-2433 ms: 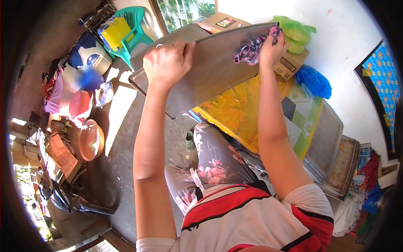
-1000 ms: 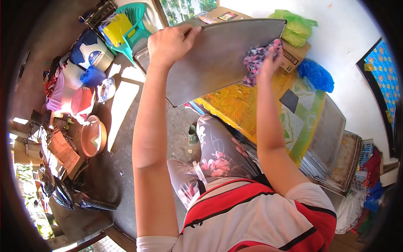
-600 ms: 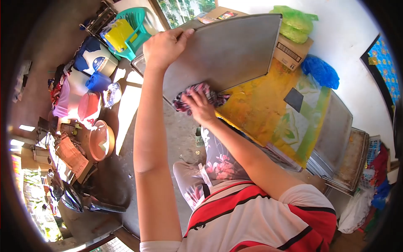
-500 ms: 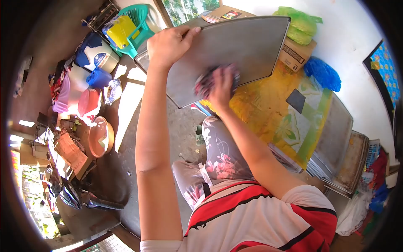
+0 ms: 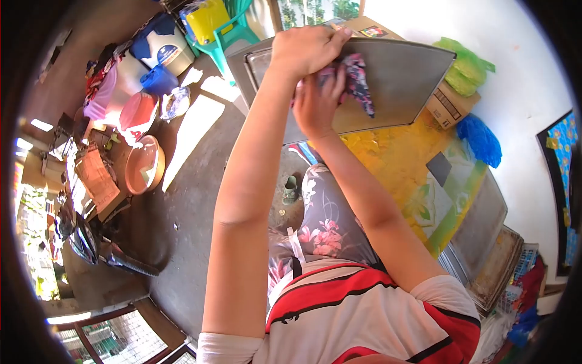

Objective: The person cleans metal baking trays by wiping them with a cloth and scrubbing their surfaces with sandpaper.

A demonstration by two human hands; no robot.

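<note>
A grey metal baking tray (image 5: 405, 82) is held up on its edge in front of me, its flat face turned toward me. My left hand (image 5: 306, 51) grips the tray's top rim, with the thumb lying along the edge. Just below it, my right hand (image 5: 318, 104) presses a dark pink-and-black patterned cloth (image 5: 359, 85) against the tray face. One end of the cloth hangs loose to the right of the fingers. Part of the cloth is hidden behind the right hand.
Yellow patterned sheeting (image 5: 388, 151) lies beyond my right arm, beside stacked metal trays (image 5: 479, 209). A cardboard box (image 5: 451, 104), green plastic bag (image 5: 467, 67) and blue bag (image 5: 480, 139) stand near the wall. Leftward are a brown basin (image 5: 144, 164) and a green chair (image 5: 233, 39).
My right hand and the cloth have moved up the tray to just under my left hand. The view has shifted, so the tray appears farther right. My left hand still grips the rim.
</note>
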